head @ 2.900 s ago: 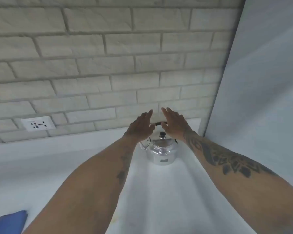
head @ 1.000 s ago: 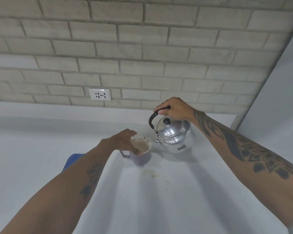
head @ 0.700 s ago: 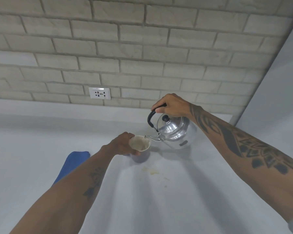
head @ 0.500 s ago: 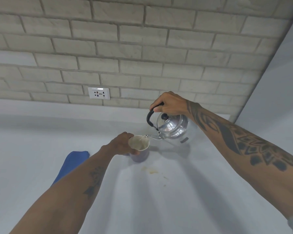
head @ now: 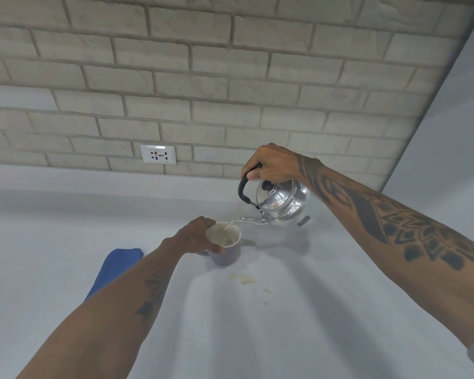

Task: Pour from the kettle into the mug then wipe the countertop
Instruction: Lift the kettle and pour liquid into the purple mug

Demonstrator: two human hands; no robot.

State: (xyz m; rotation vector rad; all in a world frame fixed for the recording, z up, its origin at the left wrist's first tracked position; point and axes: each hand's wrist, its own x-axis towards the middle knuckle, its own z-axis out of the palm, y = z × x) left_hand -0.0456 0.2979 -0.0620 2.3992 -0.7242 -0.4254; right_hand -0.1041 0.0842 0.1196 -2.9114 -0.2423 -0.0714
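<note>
My right hand (head: 274, 165) grips the black handle of a shiny steel kettle (head: 282, 203), lifted off the white countertop (head: 257, 337) and tilted to the left. A thin stream runs from its spout into a lilac mug (head: 226, 246) with a pale inside. My left hand (head: 196, 236) holds the mug's left side and rim as it stands on the countertop. A blue cloth (head: 115, 266) lies left of the mug, partly hidden by my left forearm. A yellowish stain (head: 246, 280) marks the countertop just in front of the mug.
A pale brick wall (head: 203, 77) rises behind the countertop, with a white power socket (head: 158, 154) low on it. A plain grey side wall (head: 449, 119) closes the space on the right, close to the kettle.
The kettle has risen and tilted further left over the mug, and liquid now flows from the spout. My left hand has kept its hold on the mug.
</note>
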